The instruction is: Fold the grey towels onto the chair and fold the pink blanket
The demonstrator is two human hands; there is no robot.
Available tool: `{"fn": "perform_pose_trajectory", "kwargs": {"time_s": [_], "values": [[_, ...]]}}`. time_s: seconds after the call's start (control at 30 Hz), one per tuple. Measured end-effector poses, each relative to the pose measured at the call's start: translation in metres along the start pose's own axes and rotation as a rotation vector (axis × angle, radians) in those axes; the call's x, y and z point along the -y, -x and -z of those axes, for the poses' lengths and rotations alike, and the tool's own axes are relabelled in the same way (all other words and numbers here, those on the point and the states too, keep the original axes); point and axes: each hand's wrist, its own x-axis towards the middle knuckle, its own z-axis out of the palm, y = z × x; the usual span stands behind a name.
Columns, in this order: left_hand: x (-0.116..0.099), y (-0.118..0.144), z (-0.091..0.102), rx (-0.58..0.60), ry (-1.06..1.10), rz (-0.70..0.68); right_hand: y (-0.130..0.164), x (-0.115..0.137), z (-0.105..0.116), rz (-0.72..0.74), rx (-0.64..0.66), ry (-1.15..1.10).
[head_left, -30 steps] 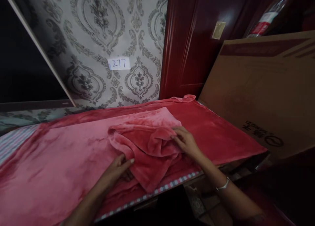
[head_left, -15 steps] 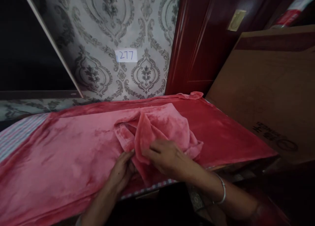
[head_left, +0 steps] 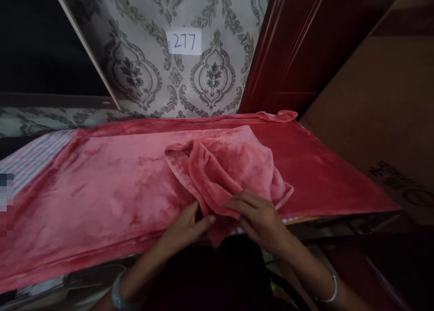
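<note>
A pink plush blanket (head_left: 111,180) lies spread over the table, with a bunched, folded part (head_left: 247,153) of it heaped in the middle. My right hand (head_left: 262,218) pinches the hemmed edge of this heap between thumb and fingers. Just to its left, my left hand (head_left: 190,225) is closed around a hanging fold at the near edge, its thumb on the near side and some fingers hidden by cloth. A darker red, smoother stretch of plush fabric (head_left: 325,171) lies flat to the right.
A striped cloth (head_left: 44,153) shows under the blanket at the left. Behind stand a dark screen (head_left: 50,44) and a patterned wall with a paper label (head_left: 184,41). A red wooden door (head_left: 288,44) and a large cardboard box (head_left: 383,103) are at the right.
My view has tilted down, so the wall appears higher. Both hands have shifted right, drawing the folded edge toward me. My right hand has moved down along the fold.
</note>
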Motion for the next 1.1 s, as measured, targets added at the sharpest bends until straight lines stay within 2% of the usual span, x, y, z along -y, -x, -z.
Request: {"fn": "perform_pose_trajectory", "kwargs": {"time_s": [0.07,0.13,0.23,0.3,0.4,0.47,0.57,0.67,0.83,1.0,1.1], "values": [[-0.002,0.006,-0.002,0.057,-0.247,0.025,0.003,-0.002,-0.001,-0.022,-0.015,0.002],[-0.001,0.008,-0.003,0.071,-0.334,0.053,0.001,-0.003,0.005,-0.035,-0.089,0.005],[0.004,0.003,-0.004,0.017,-0.021,0.113,-0.008,0.001,0.015,-0.049,-0.255,0.061],[0.008,-0.002,-0.006,0.015,0.174,0.156,-0.012,0.006,0.013,-0.009,-0.297,0.12],[0.011,-0.006,-0.01,0.035,0.248,0.179,-0.01,0.009,0.001,0.138,-0.189,0.184],[0.01,-0.006,-0.011,0.029,0.258,0.174,-0.005,0.008,-0.006,0.17,-0.138,0.212],[0.008,-0.004,-0.013,0.035,0.279,0.183,-0.002,0.006,-0.008,0.118,-0.192,0.26],[0.006,-0.004,-0.013,0.093,0.288,0.203,-0.003,0.007,-0.008,0.098,-0.247,0.296],[0.008,-0.005,-0.011,0.143,0.259,0.184,0.002,0.009,-0.019,0.181,-0.133,0.197],[0.007,-0.002,-0.011,0.183,0.226,0.152,0.012,0.013,-0.018,0.154,-0.101,0.119],[-0.003,0.004,-0.014,0.139,0.196,0.127,0.015,0.016,-0.017,0.102,-0.025,0.12]]}}
